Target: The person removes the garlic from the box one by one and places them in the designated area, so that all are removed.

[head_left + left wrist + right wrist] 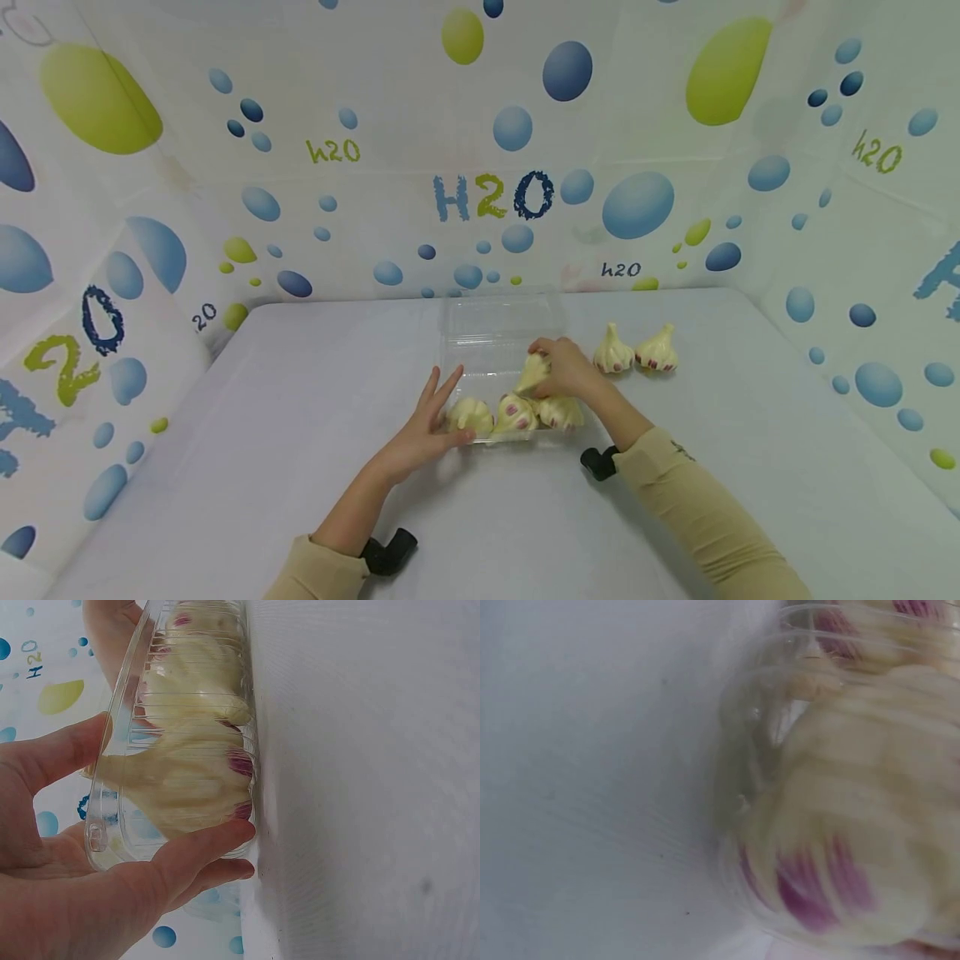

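A clear hinged plastic container point(504, 364) lies with its lid laid back. Three garlic bulbs, one of them this garlic bulb point(516, 413), sit in a row along its near side. My left hand point(416, 442) grips the near left corner, digits spread; the left wrist view shows them touching the rim and wall beside a bulb point(180, 787). My right hand point(568, 368) holds another garlic bulb point(533, 375) by its side, above the row. In the right wrist view, a purple-streaked bulb point(855, 825) shows blurred through the clear wall; the right hand's fingers are mostly hidden there.
Two more garlic bulbs stand right of the container, a nearer-left bulb point(613, 350) and a bulb point(657, 348) beside it. A white surface point(315, 392) lies underneath. Behind it hangs a sheet point(390, 108) printed with blue and green drops. Black wrist mounts point(390, 552) sit under both forearms.
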`<state>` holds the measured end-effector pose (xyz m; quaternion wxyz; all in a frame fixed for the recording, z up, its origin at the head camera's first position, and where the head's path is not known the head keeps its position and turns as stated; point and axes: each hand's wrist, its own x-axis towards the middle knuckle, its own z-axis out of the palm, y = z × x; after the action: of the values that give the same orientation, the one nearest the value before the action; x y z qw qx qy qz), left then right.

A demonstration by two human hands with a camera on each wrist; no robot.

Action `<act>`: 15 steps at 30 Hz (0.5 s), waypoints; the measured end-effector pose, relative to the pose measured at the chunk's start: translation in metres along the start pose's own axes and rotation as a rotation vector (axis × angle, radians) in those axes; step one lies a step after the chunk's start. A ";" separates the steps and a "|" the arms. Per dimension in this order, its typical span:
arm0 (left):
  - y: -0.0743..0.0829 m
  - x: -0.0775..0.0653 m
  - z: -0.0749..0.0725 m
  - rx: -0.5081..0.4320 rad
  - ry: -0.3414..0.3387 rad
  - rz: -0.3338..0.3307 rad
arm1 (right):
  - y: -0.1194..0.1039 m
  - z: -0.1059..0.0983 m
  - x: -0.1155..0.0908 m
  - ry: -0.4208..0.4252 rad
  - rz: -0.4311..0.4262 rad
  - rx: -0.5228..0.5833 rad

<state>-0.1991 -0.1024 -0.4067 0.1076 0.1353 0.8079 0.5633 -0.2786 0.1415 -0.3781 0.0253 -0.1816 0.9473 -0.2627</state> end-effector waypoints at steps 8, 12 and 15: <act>-0.002 0.000 0.000 0.001 0.001 0.005 | 0.000 0.005 0.003 0.027 0.010 -0.037; -0.001 0.000 0.000 0.002 0.001 0.005 | 0.000 0.006 0.003 0.037 0.001 -0.040; -0.001 0.000 0.000 0.002 0.005 0.000 | -0.001 0.005 0.001 0.041 0.006 -0.021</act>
<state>-0.1990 -0.1031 -0.4075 0.1057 0.1341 0.8086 0.5630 -0.2780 0.1379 -0.3817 0.0049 -0.1734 0.9509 -0.2561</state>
